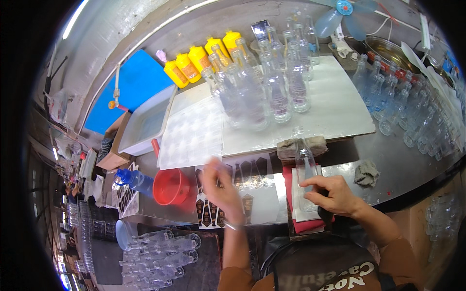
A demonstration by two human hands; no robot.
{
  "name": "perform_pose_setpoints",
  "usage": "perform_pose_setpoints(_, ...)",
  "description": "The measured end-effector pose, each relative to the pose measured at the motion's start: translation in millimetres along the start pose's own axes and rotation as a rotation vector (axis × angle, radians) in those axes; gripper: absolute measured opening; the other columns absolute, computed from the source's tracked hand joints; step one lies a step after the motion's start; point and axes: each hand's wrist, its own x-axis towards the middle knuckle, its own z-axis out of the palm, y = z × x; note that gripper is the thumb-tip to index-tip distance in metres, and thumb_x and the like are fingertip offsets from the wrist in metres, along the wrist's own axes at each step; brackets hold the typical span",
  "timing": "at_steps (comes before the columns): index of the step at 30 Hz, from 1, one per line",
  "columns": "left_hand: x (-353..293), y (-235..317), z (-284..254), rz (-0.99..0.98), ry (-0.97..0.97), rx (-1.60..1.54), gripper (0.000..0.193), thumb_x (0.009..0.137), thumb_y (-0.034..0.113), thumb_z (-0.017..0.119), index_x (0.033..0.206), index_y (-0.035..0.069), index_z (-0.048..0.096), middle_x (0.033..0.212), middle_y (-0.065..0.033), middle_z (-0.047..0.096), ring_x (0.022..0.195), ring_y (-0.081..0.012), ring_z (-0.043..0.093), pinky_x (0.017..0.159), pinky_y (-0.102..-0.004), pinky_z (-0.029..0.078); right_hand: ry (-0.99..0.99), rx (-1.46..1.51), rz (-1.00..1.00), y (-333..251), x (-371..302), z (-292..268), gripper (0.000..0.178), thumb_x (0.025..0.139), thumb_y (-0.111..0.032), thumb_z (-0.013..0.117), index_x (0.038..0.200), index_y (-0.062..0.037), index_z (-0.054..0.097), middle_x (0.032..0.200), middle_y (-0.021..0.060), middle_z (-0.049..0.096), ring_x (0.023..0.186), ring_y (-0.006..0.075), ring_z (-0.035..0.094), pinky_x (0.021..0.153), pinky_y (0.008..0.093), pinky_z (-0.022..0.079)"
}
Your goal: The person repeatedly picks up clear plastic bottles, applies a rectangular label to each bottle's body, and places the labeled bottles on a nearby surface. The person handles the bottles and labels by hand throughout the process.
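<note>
A clear glass bottle [305, 162] lies tilted on a small stand padded with white and red cloth [290, 194], its neck over a worn sponge block [318, 144]. My right hand [335, 195] curls its fingers and thumb around the bottle's lower part. Something dark shows beneath that palm; its kind is hidden. My left hand [221, 189] is smeared by motion above a sheet of dark tie-shaped labels [207, 213], so its fingers and anything in them are unclear. A white backing sheet [189, 133] lies beyond it.
Several clear bottles [279, 97] stand on the white board [335, 106], others [388, 99] at the right. A red cup [171, 186] and blue bottle [138, 182] sit left. Yellow bottles [187, 68], a grey rag [366, 173], a blue fan [344, 9] and lower-left bottles [158, 257] surround the bench.
</note>
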Motion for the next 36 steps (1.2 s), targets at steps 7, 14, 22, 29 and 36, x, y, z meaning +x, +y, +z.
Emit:
perform_pose_setpoints(7, 64.7, -122.6, -33.3, -0.001, -0.556, 0.583, 0.050, 0.096, 0.024, 0.065, 0.137, -0.003, 0.054, 0.144, -0.0272, 0.049, 0.135, -0.0406, 0.046, 0.110, -0.0491, 0.037, 0.070, 0.116, 0.190, 17.6, -14.7, -2.5, 0.018, 0.091, -0.009, 0.069, 0.107, -0.0008, 0.070, 0.065, 0.0039, 0.063, 0.058, 0.0080, 0.058, 0.054, 0.0245, 0.045)
perform_pose_setpoints(14, 40.0, -69.0, -23.2, 0.088, -0.581, 0.481, 0.047, 0.081, 0.024, 0.079, 0.120, 0.003, 0.063, 0.128, -0.0182, 0.059, 0.115, -0.0352, 0.057, 0.098, -0.0431, 0.046, 0.168, 0.277, 0.279, 20.2, -22.1, -17.5, 0.016, 0.097, -0.007, 0.062, 0.107, 0.0035, 0.067, 0.071, 0.0001, 0.063, 0.062, 0.0049, 0.056, 0.057, 0.0213, 0.045)
perform_pose_setpoints(22, 43.5, -89.9, -21.7, -0.109, -0.522, 0.353, 0.015, 0.089, 0.012, 0.070, 0.088, -0.001, 0.063, 0.099, -0.0127, 0.064, 0.070, -0.0240, 0.064, 0.066, -0.0352, 0.051, 0.124, 0.312, 0.260, 5.3, -11.4, -8.2, 0.016, 0.097, -0.008, 0.063, 0.107, 0.0039, 0.067, 0.073, 0.0002, 0.063, 0.064, 0.0056, 0.057, 0.058, 0.0215, 0.046)
perform_pose_setpoints(29, 52.0, -125.2, -37.1, -0.252, -0.537, 0.254, 0.016, 0.092, 0.012, 0.067, 0.086, -0.001, 0.059, 0.099, -0.0144, 0.062, 0.080, -0.0309, 0.063, 0.070, -0.0402, 0.050, -0.140, 0.036, -0.002, -23.3, 41.1, 16.0, 0.017, 0.092, -0.011, 0.068, 0.107, -0.0024, 0.069, 0.076, 0.0088, 0.068, 0.064, 0.0132, 0.065, 0.059, 0.0273, 0.050)
perform_pose_setpoints(36, 46.5, -78.4, -35.0, 0.010, -0.582, 0.399, 0.026, 0.082, 0.018, 0.078, 0.097, 0.005, 0.062, 0.117, -0.0098, 0.060, 0.079, -0.0238, 0.063, 0.069, -0.0357, 0.053, -0.350, -0.210, -0.134, -23.4, 126.4, 70.7, 0.024, 0.091, -0.023, 0.063, 0.101, -0.0025, 0.069, 0.084, 0.0172, 0.072, 0.075, 0.0355, 0.070, 0.071, 0.0428, 0.055)
